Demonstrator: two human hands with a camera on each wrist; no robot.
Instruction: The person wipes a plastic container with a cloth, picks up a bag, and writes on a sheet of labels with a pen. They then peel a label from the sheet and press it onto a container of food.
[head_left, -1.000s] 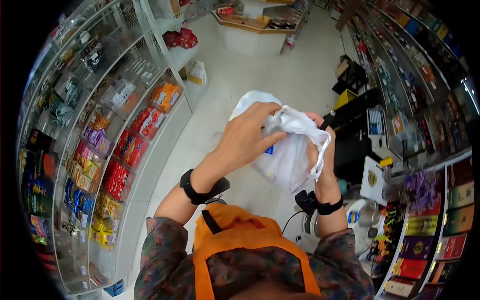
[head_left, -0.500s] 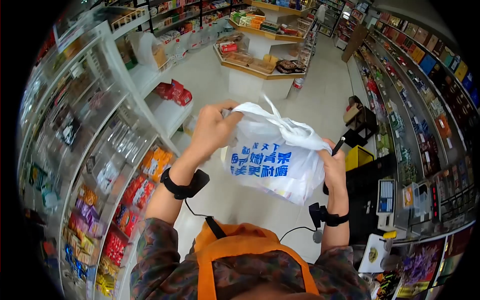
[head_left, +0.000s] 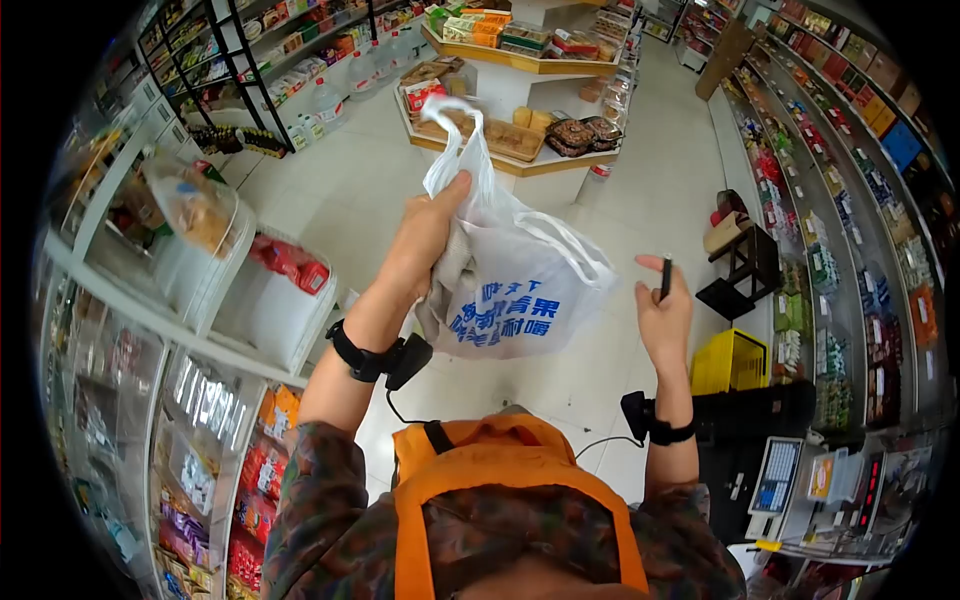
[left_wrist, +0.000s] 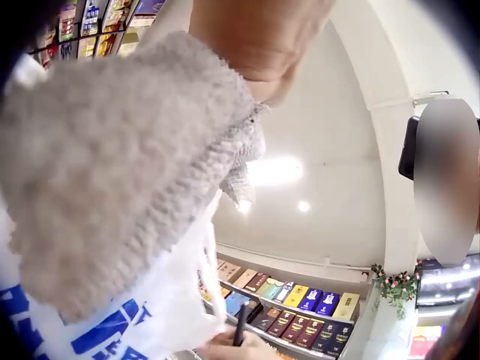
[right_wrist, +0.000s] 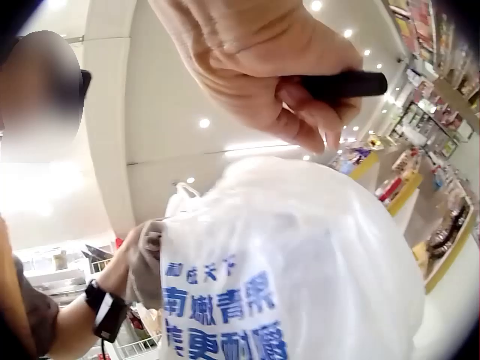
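A white plastic carrier bag (head_left: 520,250) with blue printed characters hangs from my left hand (head_left: 420,235), which grips it near one handle. That handle loop sticks up above the thumb, while the other loop droops free on the right side. The same hand holds a fuzzy grey cloth (left_wrist: 127,165) against the bag, large and close in the left wrist view. My right hand (head_left: 662,315) is apart from the bag, to its right. Its fingers curl round a black pen-like stick (right_wrist: 345,85). The bag's contents are hidden.
Snack shelves (head_left: 270,440) run along the left, beside a white rack (head_left: 270,310). Ahead stands a tiered wooden-edged display (head_left: 530,165) with packaged food. On the right are a yellow bin (head_left: 730,360), a dark stool (head_left: 745,260), a keyboard (head_left: 777,475) and long shelves.
My right hand has let go of the bag and moved away rightward, keeping the black stick. The bag was bunched, then opened out; it now hangs from my left hand. The view has turned.
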